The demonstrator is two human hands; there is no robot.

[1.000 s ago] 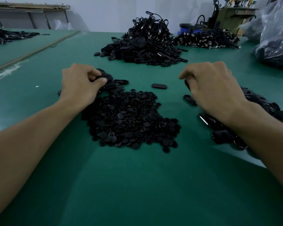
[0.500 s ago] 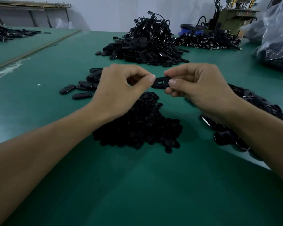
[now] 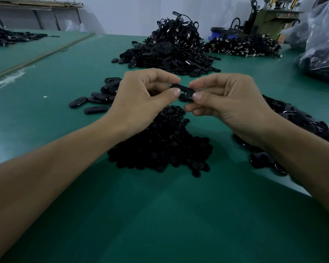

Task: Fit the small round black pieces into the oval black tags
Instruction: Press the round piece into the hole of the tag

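— Green tabletop (image 3: 65,59) in a workshop, a big heap of black parts (image 3: 169,54) at the back. What are the hands doing?

— Both grip one oval tag (image 3: 184,93), raised above the pile of small round pieces (image 3: 160,147). The left hand (image 3: 141,99) pinches one end between thumb and forefinger, and the right hand (image 3: 230,105) pinches the other end the same way.

— Is a round piece going in?

— Cannot tell, because the left thumb covers that spot. The pose suggests the seating step.

— How is it done well?

— Steady the tag level with the right hand, centre the piece over the recess and press squarely with the left thumb, never at a slant. Check that it sits flush before setting the tag aside, probably with the loose tags (image 3: 101,95) lying to the left.
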